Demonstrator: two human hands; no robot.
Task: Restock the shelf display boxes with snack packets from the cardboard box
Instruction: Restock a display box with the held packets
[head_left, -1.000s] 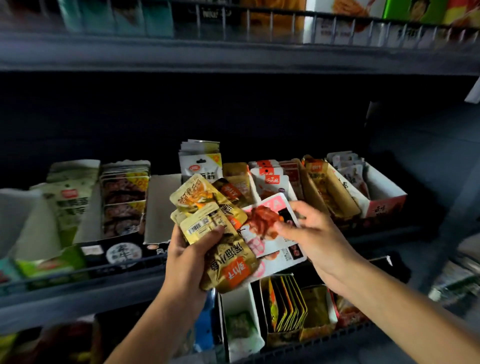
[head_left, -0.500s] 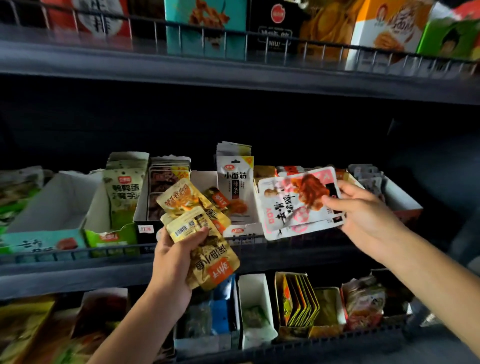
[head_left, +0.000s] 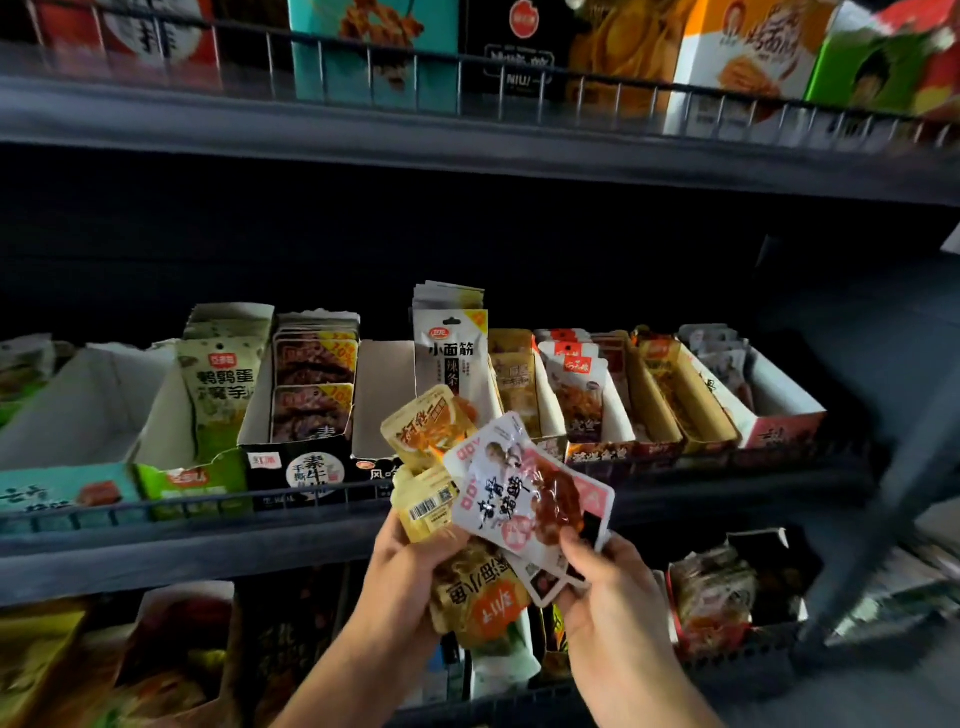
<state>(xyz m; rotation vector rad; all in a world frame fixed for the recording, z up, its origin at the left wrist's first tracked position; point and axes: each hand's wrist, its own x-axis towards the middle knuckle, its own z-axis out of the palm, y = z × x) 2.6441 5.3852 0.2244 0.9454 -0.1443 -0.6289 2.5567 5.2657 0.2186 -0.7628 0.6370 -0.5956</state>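
Holding stock, not yet shelved: the left hand (head_left: 400, 577) grips a fanned bunch of yellow packets (head_left: 431, 467), fingers curled round their lower ends. The right hand (head_left: 608, 587) pinches white-and-pink packets (head_left: 524, 499) by their bottom edge, overlapping the yellow ones at 3 o'clock of them. Both bunches sit in front of the middle shelf rail (head_left: 208, 501), touching no display box.

Middle shelf, left to right:
- teal box (head_left: 57, 491), 9 o'clock, interior looks nearly bare;
- green box (head_left: 192, 480), a few tall packets standing;
- black box (head_left: 306, 467), well filled;
- white box (head_left: 382, 395), at 12 o'clock of the hands, interior bare;
- tall grey-white packets (head_left: 451, 348), standing full height;
- further boxes towards 3 o'clock (head_left: 675, 400), part filled.

Cardboard supply box: not in view.

Judgement: restocking is partway. Some boxes appear topped up, at least two look short, and both handfuls remain to be placed. Which box matches either packet type cannot be told.
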